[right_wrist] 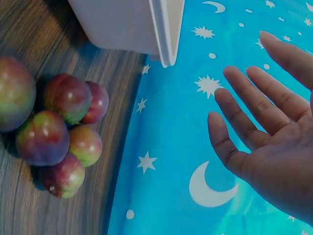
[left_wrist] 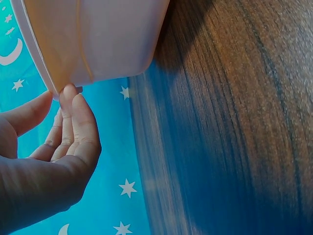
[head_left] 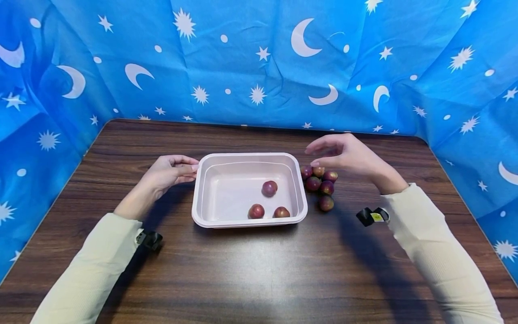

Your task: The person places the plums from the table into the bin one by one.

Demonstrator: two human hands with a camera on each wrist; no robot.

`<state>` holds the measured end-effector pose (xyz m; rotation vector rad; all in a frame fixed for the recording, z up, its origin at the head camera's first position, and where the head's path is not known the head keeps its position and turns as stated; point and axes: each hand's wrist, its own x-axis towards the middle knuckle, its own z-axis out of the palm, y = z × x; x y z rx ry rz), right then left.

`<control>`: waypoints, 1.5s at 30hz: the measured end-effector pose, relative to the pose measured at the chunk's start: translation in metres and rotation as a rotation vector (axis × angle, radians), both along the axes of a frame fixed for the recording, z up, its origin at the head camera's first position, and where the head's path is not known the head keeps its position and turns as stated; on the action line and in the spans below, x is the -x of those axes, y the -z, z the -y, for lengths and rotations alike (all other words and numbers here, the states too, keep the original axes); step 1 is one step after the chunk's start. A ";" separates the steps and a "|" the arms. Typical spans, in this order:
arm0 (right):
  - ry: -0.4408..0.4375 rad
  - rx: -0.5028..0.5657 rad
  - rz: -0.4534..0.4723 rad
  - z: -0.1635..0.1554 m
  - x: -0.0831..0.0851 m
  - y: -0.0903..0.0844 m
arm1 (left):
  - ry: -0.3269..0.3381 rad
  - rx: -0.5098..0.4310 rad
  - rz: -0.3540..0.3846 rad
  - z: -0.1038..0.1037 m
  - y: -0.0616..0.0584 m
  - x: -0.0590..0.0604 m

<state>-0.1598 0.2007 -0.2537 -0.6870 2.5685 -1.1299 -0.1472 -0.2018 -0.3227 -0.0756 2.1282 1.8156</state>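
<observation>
Nearest, two pale sleeves reach over the wooden counter. The left hand rests its straight fingertips against the left rim of the pink tray, grip loose, holding nothing. Three plums lie inside the tray. Just beside its right wall sits a cluster of five plums. The right hand hovers above them, fingers spread wide, empty.

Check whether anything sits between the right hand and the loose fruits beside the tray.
Nothing visible does. The right hand hovers open, just above the fruits clustered on the table by the tray, with only air between.
</observation>
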 end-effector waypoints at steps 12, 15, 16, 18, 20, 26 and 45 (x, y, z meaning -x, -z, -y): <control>0.058 -0.006 -0.006 -0.021 -0.004 0.004 | -0.003 -0.002 -0.015 0.000 0.001 0.000; 0.076 -0.014 -0.010 -0.025 -0.005 0.005 | -0.006 -0.007 -0.020 0.000 0.002 -0.001; 0.079 -0.015 -0.012 -0.026 -0.005 0.006 | -0.007 -0.009 -0.021 0.000 0.002 -0.001; 0.087 -0.020 -0.014 -0.028 -0.006 0.007 | -0.008 -0.013 -0.021 0.000 0.002 -0.001; 0.077 -0.013 -0.015 -0.031 -0.006 0.010 | -0.008 -0.014 -0.019 -0.001 0.001 -0.001; 0.009 0.019 -0.004 -0.040 -0.009 0.019 | -0.008 0.005 -0.003 -0.001 0.001 0.000; -0.039 0.073 0.065 -0.056 -0.025 0.069 | -0.009 -0.001 0.003 0.000 0.001 0.000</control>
